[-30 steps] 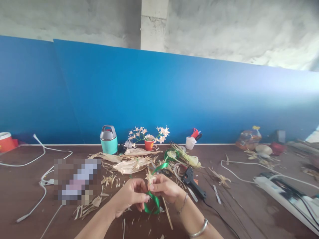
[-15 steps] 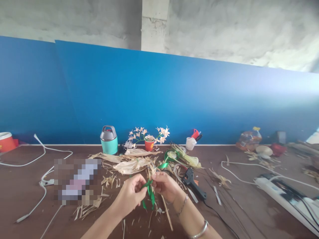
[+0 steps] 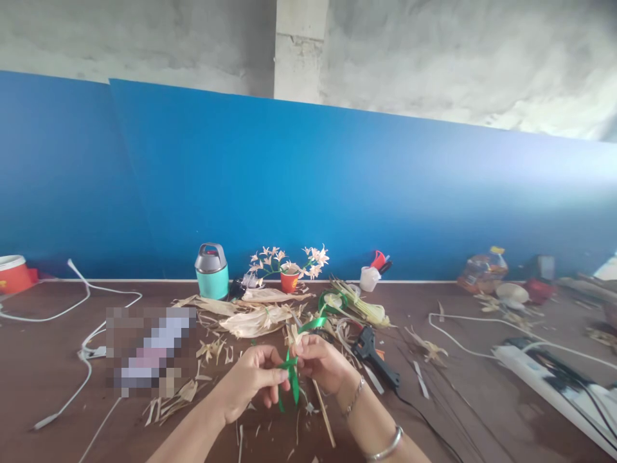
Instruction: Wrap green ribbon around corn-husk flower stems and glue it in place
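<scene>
Between both hands, a pale corn-husk flower (image 3: 294,335) points up, with green ribbon (image 3: 295,388) at its base and loose ends hanging down. My right hand (image 3: 321,363) pinches the flower near its base. With thumb and fingers closed, my left hand (image 3: 258,379) grips the ribbon just to the left. A thin wooden stick (image 3: 324,415) lies slanted below my right hand. The ribbon roll (image 3: 332,301) rests behind the hands, a green strip of it trailing toward the flower. Dried corn husks (image 3: 260,319) are spread beyond my left hand.
A black glue gun (image 3: 375,360) lies to the right, its cord running forward. At the back stand a teal container (image 3: 212,280), a red cup (image 3: 289,281) of husk flowers and a white cup (image 3: 369,278). A white power strip (image 3: 554,386) and cables lie far right.
My left hand has shifted slightly down and turned, its fingers now more spread along the ribbon. My right hand stays nearly in place on the flower.
</scene>
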Demonstrator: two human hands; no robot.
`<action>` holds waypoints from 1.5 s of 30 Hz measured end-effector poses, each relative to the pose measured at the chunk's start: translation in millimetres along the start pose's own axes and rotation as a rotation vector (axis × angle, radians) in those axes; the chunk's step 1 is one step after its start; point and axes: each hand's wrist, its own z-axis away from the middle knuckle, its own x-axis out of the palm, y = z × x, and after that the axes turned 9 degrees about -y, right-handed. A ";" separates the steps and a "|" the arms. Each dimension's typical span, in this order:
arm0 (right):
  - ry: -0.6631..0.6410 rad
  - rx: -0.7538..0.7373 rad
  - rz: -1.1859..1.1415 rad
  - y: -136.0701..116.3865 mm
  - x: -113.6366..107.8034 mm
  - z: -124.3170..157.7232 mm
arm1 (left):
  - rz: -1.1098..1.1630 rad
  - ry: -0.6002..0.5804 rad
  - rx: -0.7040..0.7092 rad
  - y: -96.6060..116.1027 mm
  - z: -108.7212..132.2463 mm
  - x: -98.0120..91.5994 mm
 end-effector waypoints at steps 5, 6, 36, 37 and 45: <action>-0.052 0.036 0.065 -2.1 4.6 1.5 | 0.109 -0.041 -0.053 0.8 1.1 1.2; -0.055 0.045 0.075 -2.4 6.1 1.8 | 0.088 -0.036 -0.069 -0.4 0.3 1.1; 0.054 0.063 0.536 -6.0 14.8 -0.7 | 0.018 0.094 -0.177 -7.7 -6.5 -2.7; 0.050 0.065 0.521 -6.1 14.9 -0.5 | 0.032 0.086 -0.172 -7.5 -6.4 -2.5; 0.044 0.052 0.495 -5.2 16.0 -0.5 | 0.015 0.099 -0.132 -10.5 -7.9 -2.0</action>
